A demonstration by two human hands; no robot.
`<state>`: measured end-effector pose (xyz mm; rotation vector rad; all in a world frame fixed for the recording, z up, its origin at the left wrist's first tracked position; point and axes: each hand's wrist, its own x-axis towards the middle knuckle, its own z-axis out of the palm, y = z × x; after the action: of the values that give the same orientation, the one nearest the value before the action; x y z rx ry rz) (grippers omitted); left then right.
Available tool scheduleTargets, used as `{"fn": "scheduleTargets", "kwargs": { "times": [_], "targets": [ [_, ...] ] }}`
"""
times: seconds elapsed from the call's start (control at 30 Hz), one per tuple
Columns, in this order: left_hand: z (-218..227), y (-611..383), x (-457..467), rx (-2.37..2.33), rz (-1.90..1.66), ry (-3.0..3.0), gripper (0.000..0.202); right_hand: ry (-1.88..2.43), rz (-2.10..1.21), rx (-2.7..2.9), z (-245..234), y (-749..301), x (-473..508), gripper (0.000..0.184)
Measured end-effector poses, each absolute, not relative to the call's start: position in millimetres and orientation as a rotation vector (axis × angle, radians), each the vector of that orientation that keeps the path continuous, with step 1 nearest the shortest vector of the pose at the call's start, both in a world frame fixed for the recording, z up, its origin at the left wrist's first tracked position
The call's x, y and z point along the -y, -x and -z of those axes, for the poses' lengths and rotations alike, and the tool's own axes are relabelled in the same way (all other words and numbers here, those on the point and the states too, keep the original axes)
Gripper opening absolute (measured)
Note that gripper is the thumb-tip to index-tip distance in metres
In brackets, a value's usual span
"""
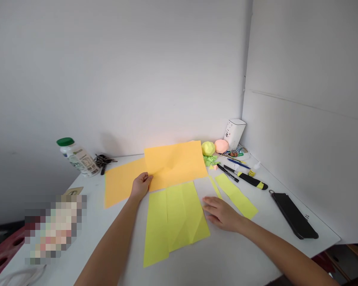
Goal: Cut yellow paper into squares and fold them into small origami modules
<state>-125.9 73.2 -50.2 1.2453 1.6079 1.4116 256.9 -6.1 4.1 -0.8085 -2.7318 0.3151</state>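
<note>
My left hand (141, 185) pinches the lower left corner of an orange paper sheet (176, 165), which is raised toward the wall. A second orange sheet (119, 180) lies flat on the table to the left, partly behind that hand. In front of me are creased yellow paper pieces (177, 220) on the white table. My right hand (222, 213) rests low over the table by their right edge, fingers apart, with nothing visible in it. Beyond it lie a yellow paper strip (235, 194) and a thin yellow sliver (215, 186).
Along the back right stand folded paper balls (208, 148) and a white container (234, 133). A utility knife (250, 180), pens (228, 173), a small glue bottle (253, 170) and a black phone (294, 214) lie rightward. A green-capped bottle (79, 159) and keys (104, 161) are left.
</note>
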Motion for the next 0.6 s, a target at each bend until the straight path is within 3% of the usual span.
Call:
{"fn": "scheduleTargets", "kwargs": {
  "times": [0.27, 0.6],
  "targets": [
    [48.3, 124.8, -73.0, -1.600, -1.408, -1.231, 0.041, 0.958, -0.379, 2.922, 2.3, -205.3, 0.2, 0.063],
    [46.8, 125.1, -71.8, -1.566, -1.424, -1.187, 0.037, 0.979, -0.407, 2.948, 8.6, -215.7, -2.6, 0.061]
  ]
}}
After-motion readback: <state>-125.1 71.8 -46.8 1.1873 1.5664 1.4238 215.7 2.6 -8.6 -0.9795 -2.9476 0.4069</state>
